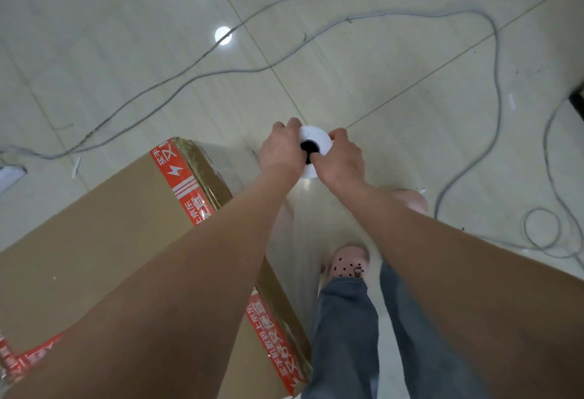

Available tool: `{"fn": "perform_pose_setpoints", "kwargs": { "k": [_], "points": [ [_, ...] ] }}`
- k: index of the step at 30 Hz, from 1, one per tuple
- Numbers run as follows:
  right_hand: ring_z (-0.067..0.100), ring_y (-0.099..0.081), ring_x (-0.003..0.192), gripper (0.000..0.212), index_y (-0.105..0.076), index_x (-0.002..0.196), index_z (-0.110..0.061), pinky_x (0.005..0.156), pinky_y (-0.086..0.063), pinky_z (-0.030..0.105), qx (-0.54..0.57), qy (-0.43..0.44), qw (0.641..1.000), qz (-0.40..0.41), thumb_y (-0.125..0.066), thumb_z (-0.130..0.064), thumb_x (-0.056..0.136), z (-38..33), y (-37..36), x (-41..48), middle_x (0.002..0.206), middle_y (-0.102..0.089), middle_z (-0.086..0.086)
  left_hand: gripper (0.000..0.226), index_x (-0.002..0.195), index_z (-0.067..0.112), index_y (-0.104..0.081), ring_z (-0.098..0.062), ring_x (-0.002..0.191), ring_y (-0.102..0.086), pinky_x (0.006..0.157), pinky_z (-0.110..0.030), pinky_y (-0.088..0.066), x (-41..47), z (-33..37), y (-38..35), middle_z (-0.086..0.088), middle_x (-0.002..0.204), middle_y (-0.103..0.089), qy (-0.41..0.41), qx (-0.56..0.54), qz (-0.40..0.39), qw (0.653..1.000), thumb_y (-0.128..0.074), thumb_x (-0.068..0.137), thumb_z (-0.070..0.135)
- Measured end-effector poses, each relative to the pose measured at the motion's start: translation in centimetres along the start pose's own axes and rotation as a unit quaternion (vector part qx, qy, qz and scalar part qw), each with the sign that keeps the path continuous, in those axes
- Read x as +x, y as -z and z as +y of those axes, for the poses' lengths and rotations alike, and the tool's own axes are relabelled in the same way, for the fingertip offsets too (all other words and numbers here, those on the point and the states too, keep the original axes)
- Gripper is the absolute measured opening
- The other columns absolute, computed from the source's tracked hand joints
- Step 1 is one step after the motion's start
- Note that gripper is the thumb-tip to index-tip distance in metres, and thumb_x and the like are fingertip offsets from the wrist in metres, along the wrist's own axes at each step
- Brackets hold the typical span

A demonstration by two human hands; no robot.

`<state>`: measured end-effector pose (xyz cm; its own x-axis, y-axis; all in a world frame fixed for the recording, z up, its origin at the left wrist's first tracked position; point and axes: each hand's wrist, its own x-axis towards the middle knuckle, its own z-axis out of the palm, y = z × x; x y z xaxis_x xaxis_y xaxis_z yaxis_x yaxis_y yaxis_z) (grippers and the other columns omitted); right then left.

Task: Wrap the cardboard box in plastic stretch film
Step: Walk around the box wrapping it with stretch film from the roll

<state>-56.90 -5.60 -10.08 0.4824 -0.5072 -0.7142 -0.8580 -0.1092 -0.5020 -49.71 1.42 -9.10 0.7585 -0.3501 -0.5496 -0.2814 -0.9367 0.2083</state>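
Forearms (218, 259) reach forward, left hand (281, 149) and right hand (340, 160) gripping the film roll (317, 135), cardboard box (107, 228) to their left.

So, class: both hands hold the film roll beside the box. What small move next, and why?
Probably step the roll on past the box's far corner and turn left round it: left hand and right hand grip it upright, film runs along the box's side.

The tiled floor (126, 19) carries a cardboard box (94, 225) and grey cables (497, 82).
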Motion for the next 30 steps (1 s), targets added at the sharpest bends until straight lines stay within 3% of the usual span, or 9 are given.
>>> {"fn": "perform_pose_setpoints", "kwargs": {
  "k": [5, 10, 14, 17, 20, 23, 26, 30],
  "points": [
    [0.027, -0.060, 0.092, 0.037, -0.050, 0.118, -0.021, 0.077, -0.048, 0.034, -0.027, 0.035, 0.999, -0.005, -0.060, -0.025, 0.082, -1.7, 0.0, 1.0, 0.108, -0.061, 0.005, 0.026, 0.109, 0.009, -0.056, -0.030, 0.095, -0.056, 0.066, -0.032, -0.034, 1.9, -0.8, 1.3, -0.011, 0.106, -0.054, 0.003, 0.003, -0.006, 1.000, -0.054, 0.084, 0.014],
    [0.028, -0.057, 0.102, 0.046, -0.050, 0.130, -0.024, 0.078, -0.038, 0.030, -0.123, 0.109, 0.986, -0.037, -0.058, -0.026, 0.085, -2.6, 0.1, 1.7, 0.117, -0.055, 0.007, 0.030, 0.107, 0.008, -0.054, -0.023, 0.082, -0.046, 0.067, -0.030, -0.033, 2.1, -1.8, 1.8, -0.009, 0.104, -0.055, 0.052, -0.032, -0.013, 0.998, -0.061, 0.081, 0.021],
    [0.026, -0.053, 0.113, 0.050, -0.046, 0.138, -0.026, 0.086, -0.038, 0.030, -0.176, 0.176, 0.967, -0.053, -0.052, -0.016, 0.089, -4.4, 0.6, 2.8, 0.126, -0.053, 0.005, 0.030, 0.104, 0.007, -0.053, -0.026, 0.084, -0.051, 0.066, -0.032, -0.034, 2.4, -2.3, 2.7, -0.009, 0.099, -0.056, 0.092, -0.043, 0.005, 0.995, -0.062, 0.081, 0.023],
    [0.025, -0.055, 0.109, 0.050, -0.046, 0.137, -0.028, 0.083, -0.038, 0.028, -0.172, 0.227, 0.956, -0.065, -0.049, -0.010, 0.091, -6.2, 0.2, 3.1, 0.126, -0.052, 0.004, 0.028, 0.104, 0.006, -0.053, -0.028, 0.085, -0.052, 0.066, -0.033, -0.036, 2.9, -3.8, 3.9, -0.011, 0.102, -0.059, 0.149, -0.058, 0.023, 0.987, -0.061, 0.082, 0.022],
    [0.024, -0.054, 0.113, 0.053, -0.040, 0.139, -0.024, 0.083, -0.038, 0.027, -0.130, 0.177, 0.971, -0.092, -0.059, -0.020, 0.090, -7.0, -0.4, 3.5, 0.130, -0.050, 0.005, 0.031, 0.107, 0.004, -0.054, -0.034, 0.098, -0.058, 0.076, -0.037, -0.048, 3.0, -5.4, 4.5, -0.017, 0.109, -0.060, 0.186, -0.054, 0.024, 0.981, -0.063, 0.083, 0.022],
    [0.025, -0.051, 0.119, 0.058, -0.040, 0.139, -0.017, 0.090, -0.040, 0.030, -0.102, 0.111, 0.978, -0.142, -0.063, -0.032, 0.089, -7.2, -1.3, 3.6, 0.131, -0.053, 0.007, 0.032, 0.108, 0.003, -0.055, -0.035, 0.102, -0.058, 0.080, -0.039, -0.049, 3.1, -5.7, 4.6, -0.018, 0.111, -0.060, 0.194, -0.053, 0.024, 0.979, -0.062, 0.083, 0.022],
    [0.027, -0.056, 0.107, 0.051, -0.045, 0.131, -0.015, 0.078, -0.041, 0.029, -0.078, 0.083, 0.983, -0.145, -0.062, -0.035, 0.087, -7.5, -2.3, 3.7, 0.121, -0.058, 0.007, 0.033, 0.113, 0.005, -0.053, -0.035, 0.104, -0.057, 0.078, -0.037, -0.045, 3.6, -5.6, 4.8, -0.017, 0.113, -0.058, 0.184, -0.028, 0.022, 0.982, -0.060, 0.084, 0.019],
    [0.028, -0.058, 0.098, 0.043, -0.048, 0.118, -0.011, 0.069, -0.036, 0.029, -0.102, 0.073, 0.981, -0.148, -0.064, -0.034, 0.086, -8.4, -2.9, 4.1, 0.112, -0.059, 0.008, 0.035, 0.119, 0.012, -0.051, -0.034, 0.097, -0.057, 0.069, -0.036, -0.042, 3.8, -5.2, 5.6, -0.012, 0.113, -0.051, 0.099, 0.040, 0.010, 0.994, -0.058, 0.085, 0.013]
  ]
}}
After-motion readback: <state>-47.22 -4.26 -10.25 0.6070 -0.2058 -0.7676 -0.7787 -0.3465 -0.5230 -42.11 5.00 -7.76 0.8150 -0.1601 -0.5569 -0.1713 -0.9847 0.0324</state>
